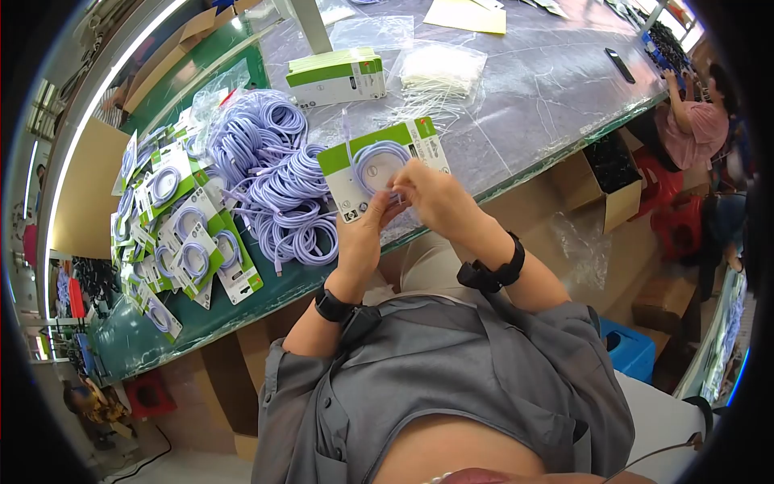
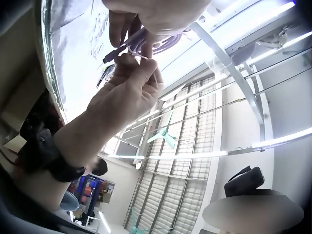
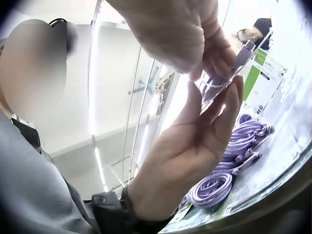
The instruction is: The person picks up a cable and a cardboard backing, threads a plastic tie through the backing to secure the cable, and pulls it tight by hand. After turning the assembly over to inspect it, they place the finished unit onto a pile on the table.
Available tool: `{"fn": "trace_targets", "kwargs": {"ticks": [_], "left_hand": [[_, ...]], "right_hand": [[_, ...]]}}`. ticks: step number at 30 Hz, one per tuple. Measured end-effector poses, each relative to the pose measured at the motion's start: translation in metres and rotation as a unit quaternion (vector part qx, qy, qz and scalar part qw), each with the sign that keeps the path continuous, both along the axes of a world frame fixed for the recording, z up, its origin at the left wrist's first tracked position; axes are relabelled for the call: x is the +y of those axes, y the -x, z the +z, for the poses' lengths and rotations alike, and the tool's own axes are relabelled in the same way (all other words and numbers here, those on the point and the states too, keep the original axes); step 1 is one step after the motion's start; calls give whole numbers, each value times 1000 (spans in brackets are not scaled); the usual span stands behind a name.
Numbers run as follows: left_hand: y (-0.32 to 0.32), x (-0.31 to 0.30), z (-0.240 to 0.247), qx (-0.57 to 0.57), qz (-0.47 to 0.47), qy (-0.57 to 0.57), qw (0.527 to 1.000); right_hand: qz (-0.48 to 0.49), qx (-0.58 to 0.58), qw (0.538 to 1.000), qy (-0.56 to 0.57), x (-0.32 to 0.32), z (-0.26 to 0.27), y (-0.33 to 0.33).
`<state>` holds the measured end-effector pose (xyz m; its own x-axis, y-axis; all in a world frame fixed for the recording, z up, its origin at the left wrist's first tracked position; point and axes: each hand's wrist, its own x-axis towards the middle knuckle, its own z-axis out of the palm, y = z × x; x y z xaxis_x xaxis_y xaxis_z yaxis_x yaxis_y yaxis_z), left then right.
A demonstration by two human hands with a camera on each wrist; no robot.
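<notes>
A green and white packaging card [image 1: 339,184] bears a coiled lilac cable [image 1: 359,171]. My left hand [image 1: 364,230] holds the card at its lower edge, thumb in front and fingers behind. At the coil's lower right is my right hand [image 1: 442,200], its fingers bent in toward the cable and covering part of the card. In the left wrist view the right hand [image 2: 124,92] pinches a thin white tie beside the cable's plug [image 2: 114,53]. From the right wrist, the tie [image 3: 213,86] crosses the bundled cable, and the left hand [image 3: 187,146] supports it from below.
Loose lilac cable coils [image 1: 282,189] lie left of the hands, beside a heap of carded cables [image 1: 193,258]. Behind stand a stack of cards [image 1: 334,79] and a clear bag of white ties [image 1: 439,73]. A phone [image 1: 619,64] lies far right near the table edge [image 1: 548,164].
</notes>
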<state>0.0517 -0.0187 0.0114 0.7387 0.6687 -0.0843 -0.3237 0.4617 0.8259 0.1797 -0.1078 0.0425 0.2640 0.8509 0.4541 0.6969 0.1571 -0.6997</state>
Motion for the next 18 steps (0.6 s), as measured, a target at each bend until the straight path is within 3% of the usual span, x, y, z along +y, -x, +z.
{"fn": "trace_targets", "kwargs": {"ticks": [1,3,5,9,12,14,18], "left_hand": [[0,0,3,-14,14,7,1000],[2,2,7,-14,11,5,1000],[5,2,8,-8,10,10,1000],[4,-1,8,-9,7,-31,999],[4,-3,8,-12,29,-35,999],[3,-3,8,-24,41,-31,998],[3,-2,0,-26,38,-33,998]], "right_hand": [[6,145,989,-22,1,-2,-1],[-9,213,976,-54,2,-4,-3],[33,378,925,20,-5,2,-6],[15,371,928,38,-5,-4,0],[-65,269,961,-18,-7,0,11],[-108,115,986,-55,-8,2,15],[-122,74,985,-98,-6,-3,17]]}}
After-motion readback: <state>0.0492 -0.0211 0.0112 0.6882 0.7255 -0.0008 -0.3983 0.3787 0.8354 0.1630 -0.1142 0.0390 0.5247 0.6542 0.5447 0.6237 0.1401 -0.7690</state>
